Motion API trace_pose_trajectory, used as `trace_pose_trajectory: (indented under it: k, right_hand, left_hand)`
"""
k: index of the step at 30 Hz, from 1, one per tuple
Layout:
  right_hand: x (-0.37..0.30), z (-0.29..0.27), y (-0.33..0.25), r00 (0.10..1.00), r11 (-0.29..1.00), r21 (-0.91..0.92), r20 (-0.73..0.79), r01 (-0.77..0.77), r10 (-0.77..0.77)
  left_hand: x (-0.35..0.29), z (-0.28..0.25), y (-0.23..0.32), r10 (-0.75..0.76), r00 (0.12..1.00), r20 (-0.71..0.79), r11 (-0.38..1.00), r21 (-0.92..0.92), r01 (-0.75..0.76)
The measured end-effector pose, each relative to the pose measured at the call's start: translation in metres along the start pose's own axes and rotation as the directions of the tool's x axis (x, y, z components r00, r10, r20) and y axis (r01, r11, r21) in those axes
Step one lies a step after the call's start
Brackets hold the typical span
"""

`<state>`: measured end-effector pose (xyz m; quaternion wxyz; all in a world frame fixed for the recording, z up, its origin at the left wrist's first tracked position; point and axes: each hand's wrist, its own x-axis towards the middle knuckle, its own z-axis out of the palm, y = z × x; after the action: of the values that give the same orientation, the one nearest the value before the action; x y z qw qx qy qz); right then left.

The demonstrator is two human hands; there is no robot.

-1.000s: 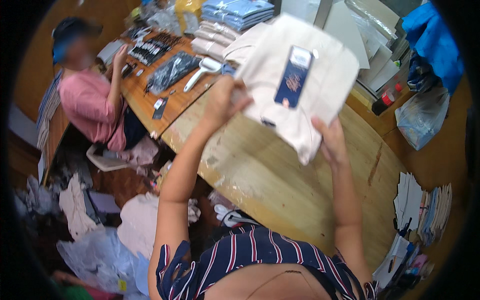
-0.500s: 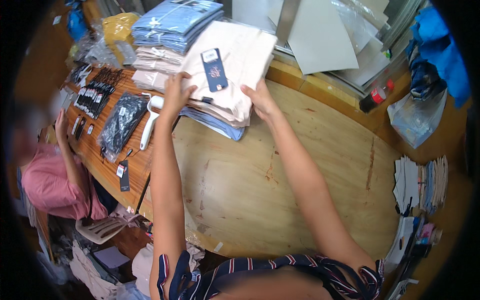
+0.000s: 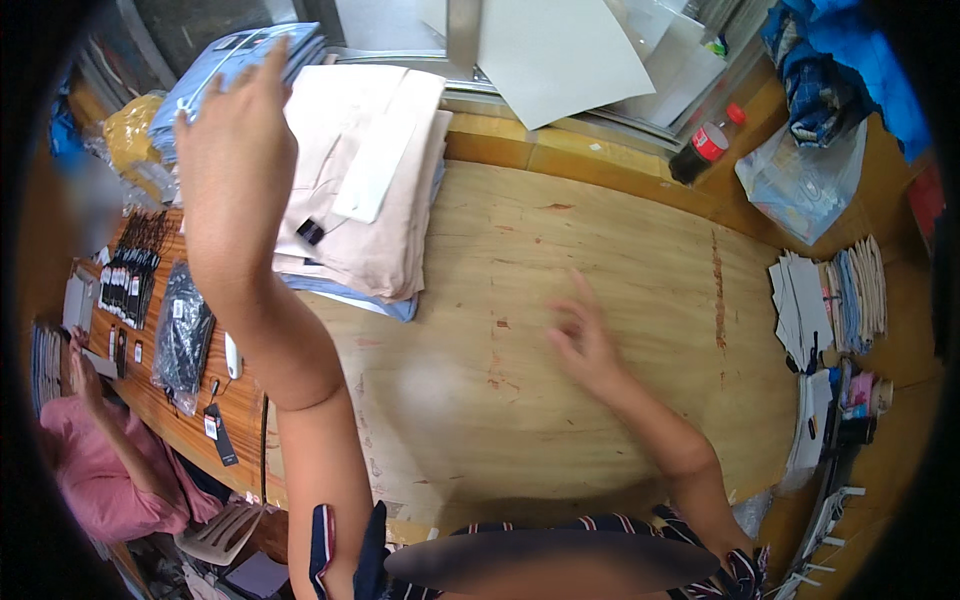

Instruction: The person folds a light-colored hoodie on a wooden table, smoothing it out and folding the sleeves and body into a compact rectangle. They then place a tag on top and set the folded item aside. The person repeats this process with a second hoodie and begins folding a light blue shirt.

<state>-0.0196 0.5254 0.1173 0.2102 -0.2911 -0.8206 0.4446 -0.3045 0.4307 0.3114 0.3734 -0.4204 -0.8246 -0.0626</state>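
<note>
A stack of folded pale pink and cream garments [image 3: 380,190] lies on the wooden table [image 3: 620,270], with a light blue garment showing at its bottom edge. My left hand [image 3: 235,150] is raised high over the stack's left side, fingers spread, holding nothing. My right hand [image 3: 580,335] hovers over the bare wood to the right of the stack, blurred by motion, fingers apart and empty. A small dark tag [image 3: 310,232] sits on the stack beside my left forearm.
A pile of folded blue garments [image 3: 235,65] lies behind the stack. A white sheet [image 3: 560,55] and a red-capped dark bottle [image 3: 705,148] stand at the back. Card stacks [image 3: 830,300] sit right. A person in pink [image 3: 100,470] sits left by black packets [image 3: 180,335].
The folded cream garment that both hands held up now lies on the stack. My left hand has lifted off it and my right hand has pulled back over the bare table.
</note>
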Motion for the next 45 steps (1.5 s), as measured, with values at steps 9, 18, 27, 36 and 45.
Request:
trace_pose_trajectory:
  k: [9, 18, 27, 36, 45]
  right_hand:
    - [-0.251, -0.062, 0.096, 0.887, 0.447, -0.766, -0.39, -0.461, 0.248]
    - [-0.242, -0.017, 0.118, 0.821, 0.588, -0.623, -0.556, -0.516, 0.131]
    - [-0.341, 0.033, 0.09, 0.757, 0.766, -0.574, -0.627, -0.291, -0.182]
    - [-0.76, 0.086, 0.136, -0.653, 0.168, 0.641, -0.757, -0.749, -0.025]
    - [-0.981, 0.069, 0.068, -0.792, -0.027, 0.905, -0.386, -0.425, -0.473]
  left_hand:
    - [0.029, 0.188, 0.041, -0.144, 0.663, 0.735, 0.981, 0.018, 0.193]
    - [0.026, 0.253, 0.023, 0.349, 0.823, 0.447, 0.847, 0.225, -0.482]
    - [-0.164, 0.074, 0.211, 0.593, 0.739, -0.32, 0.703, -0.242, -0.669]
    - [-0.364, -0.066, 0.297, 0.642, 0.755, -0.137, 0.116, -0.955, -0.272]
    - [-0.463, -0.204, 0.404, 0.76, 0.51, -0.404, -0.21, -0.894, -0.396]
